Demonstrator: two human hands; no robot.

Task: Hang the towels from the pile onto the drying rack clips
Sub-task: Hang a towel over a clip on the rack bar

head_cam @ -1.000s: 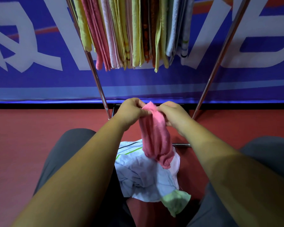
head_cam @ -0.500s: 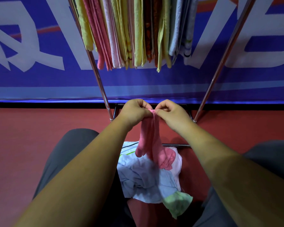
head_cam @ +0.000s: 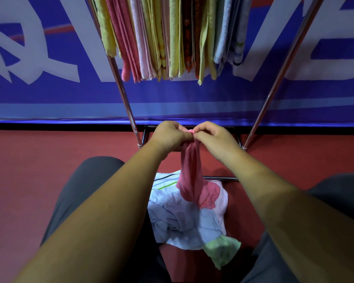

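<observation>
Where the red floor (head_cam: 29, 170) meets the wall, a wide blue banner (head_cam: 49, 94) with big white letters fills the back of the view. In front of it stands the drying rack (head_cam: 122, 90), of which two slanted metal legs show. Between the legs hangs a dense row of hung towels (head_cam: 172, 37) in yellow, pink, white, orange and pale blue; the clips that hold them are above the top edge and cannot be seen. The person's knees in grey trousers (head_cam: 80, 190) are spread to both sides, and both bare forearms reach forward between them. On the floor between the knees lies the pile (head_cam: 182, 221) of crumpled towels, mostly white and light blue, with a green towel (head_cam: 221, 250) at its near corner. Over the pile hangs a pink towel (head_cam: 190, 170); its lower end touches the top of the pile, and its upper edge is held up in front of the foot of the rack. The left hand (head_cam: 169, 136) and the right hand (head_cam: 215, 137) are close together, almost touching, with curled fingers, and each one pinches the top edge of the pink towel between thumb and fingertips.
</observation>
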